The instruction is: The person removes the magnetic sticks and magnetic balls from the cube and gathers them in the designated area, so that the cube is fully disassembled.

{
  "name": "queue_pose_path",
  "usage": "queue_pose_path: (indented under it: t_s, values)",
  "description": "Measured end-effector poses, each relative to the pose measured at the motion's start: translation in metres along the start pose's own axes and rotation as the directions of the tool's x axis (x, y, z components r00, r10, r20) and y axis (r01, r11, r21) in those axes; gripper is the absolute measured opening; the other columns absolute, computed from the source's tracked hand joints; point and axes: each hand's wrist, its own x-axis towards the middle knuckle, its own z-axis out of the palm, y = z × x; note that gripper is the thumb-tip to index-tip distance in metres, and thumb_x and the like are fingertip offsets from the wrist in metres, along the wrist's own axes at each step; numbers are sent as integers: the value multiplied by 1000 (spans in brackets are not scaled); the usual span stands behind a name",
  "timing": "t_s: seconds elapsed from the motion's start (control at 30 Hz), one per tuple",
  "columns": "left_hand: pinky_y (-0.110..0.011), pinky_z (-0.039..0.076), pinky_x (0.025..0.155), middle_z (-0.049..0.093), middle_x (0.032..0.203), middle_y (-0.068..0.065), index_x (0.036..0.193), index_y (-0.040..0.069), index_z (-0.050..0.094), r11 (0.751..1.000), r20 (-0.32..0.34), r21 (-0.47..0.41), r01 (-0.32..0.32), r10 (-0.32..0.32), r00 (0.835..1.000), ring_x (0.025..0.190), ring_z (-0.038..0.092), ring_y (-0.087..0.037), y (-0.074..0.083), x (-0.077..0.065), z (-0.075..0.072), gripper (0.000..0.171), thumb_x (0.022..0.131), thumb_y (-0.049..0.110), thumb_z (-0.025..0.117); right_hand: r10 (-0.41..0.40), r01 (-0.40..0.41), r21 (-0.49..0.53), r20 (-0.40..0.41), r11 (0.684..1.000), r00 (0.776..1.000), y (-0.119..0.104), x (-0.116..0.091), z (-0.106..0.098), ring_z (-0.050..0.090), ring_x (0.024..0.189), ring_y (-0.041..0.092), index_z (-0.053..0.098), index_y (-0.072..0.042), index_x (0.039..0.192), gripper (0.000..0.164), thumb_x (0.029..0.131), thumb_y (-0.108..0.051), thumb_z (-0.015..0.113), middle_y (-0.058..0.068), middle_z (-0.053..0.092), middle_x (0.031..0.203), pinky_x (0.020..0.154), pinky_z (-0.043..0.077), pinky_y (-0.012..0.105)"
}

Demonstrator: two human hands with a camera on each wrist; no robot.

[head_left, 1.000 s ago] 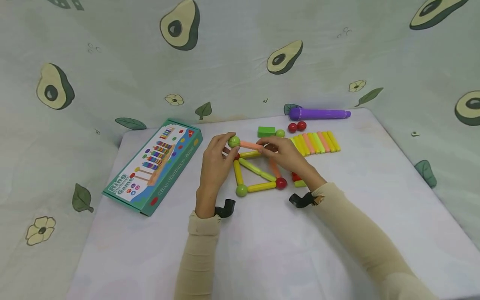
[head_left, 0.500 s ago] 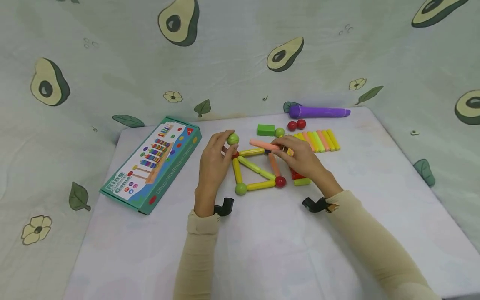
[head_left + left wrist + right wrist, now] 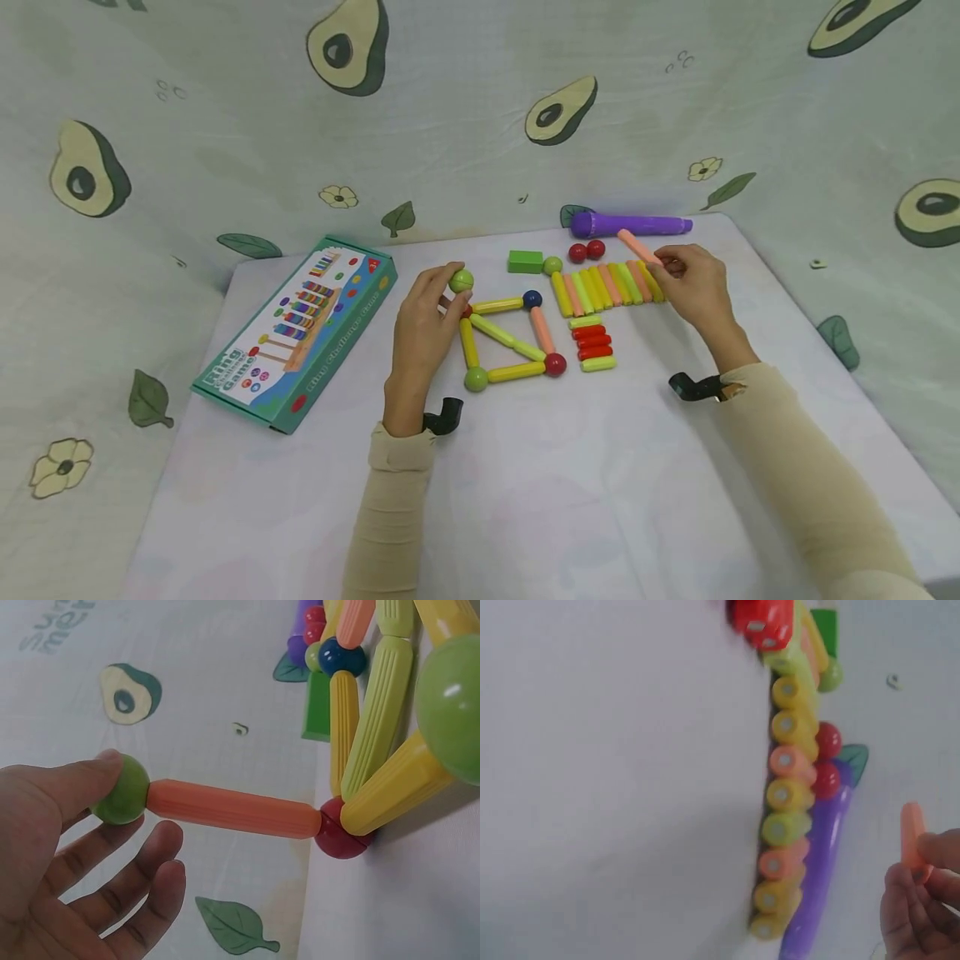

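Note:
My left hand (image 3: 426,333) pinches a green ball (image 3: 126,793) between thumb and fingers. In the left wrist view that ball joins an orange magnetic rod (image 3: 232,808), whose other end touches a red ball (image 3: 343,834). This red ball is one corner of a flat frame of rods and balls, with a blue ball (image 3: 532,299), a second red ball (image 3: 555,364) and a green corner ball (image 3: 476,379). A yellow-green diagonal (image 3: 510,337) crosses it. Over the right end of the rod row, my right hand (image 3: 697,285) pinches another orange rod (image 3: 636,245).
A row of coloured rods (image 3: 600,286) lies right of the frame, with short red and yellow-green rods (image 3: 592,341) below. Behind are a green block (image 3: 525,262), a green ball (image 3: 552,265), two red balls (image 3: 587,251) and a purple tube (image 3: 633,225). A game box (image 3: 296,333) lies left.
My right hand has moved right, carrying the orange rod away from the green ball and over the rod row. The left hand stays on the green ball.

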Motion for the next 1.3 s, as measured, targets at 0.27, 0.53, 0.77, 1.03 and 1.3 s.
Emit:
queue_pose_path:
  t_s: [0.27, 0.53, 0.77, 1.03, 1.3]
  values:
    - [-29, 52, 68, 58, 132, -2, 139, 19, 59, 1000, -18, 1, -11, 11, 1000, 87, 61, -18, -2, -1, -1, 45, 96, 25, 69, 112, -113, -74, -7, 991, 994, 42, 10, -9, 55, 92, 34, 66, 5, 115, 31, 97, -21, 64, 23, 61, 103, 73, 41, 37]
    - [-28, 52, 68, 58, 133, -1, 139, 20, 59, 1000, -14, 7, 12, -12, 1000, 87, 60, -15, -6, -3, -2, 45, 96, 25, 69, 196, -186, -108, 86, 977, 977, 57, 12, -4, 52, 96, 39, 61, 8, 120, 33, 99, -18, 59, 27, 59, 107, 80, 43, 47]
    - [-27, 52, 69, 57, 134, -2, 140, 21, 59, 1000, -10, 9, 9, -9, 1000, 87, 60, -15, -6, -2, -2, 45, 96, 26, 69, 273, -259, -106, 167, 960, 947, 60, 10, -2, 50, 103, 42, 57, 5, 128, 39, 102, -24, 55, 28, 56, 115, 85, 46, 52]
    - [-29, 53, 70, 58, 133, -2, 140, 21, 58, 1000, -4, 4, 13, -13, 1000, 87, 61, -17, -5, -1, -2, 45, 96, 26, 69, 191, -150, -174, 250, 973, 949, 62, 5, -7, 52, 102, 45, 61, 4, 127, 36, 102, -22, 54, 29, 58, 115, 84, 43, 58]
    - [-29, 54, 70, 58, 131, -4, 141, 19, 57, 999, 4, -36, 17, -16, 1000, 88, 61, -18, -7, 0, 1, 47, 96, 26, 69, 36, -22, -103, 136, 994, 990, 19, -7, -1, 56, 95, 39, 62, 9, 120, 32, 98, -11, 51, 26, 59, 109, 81, 46, 53]
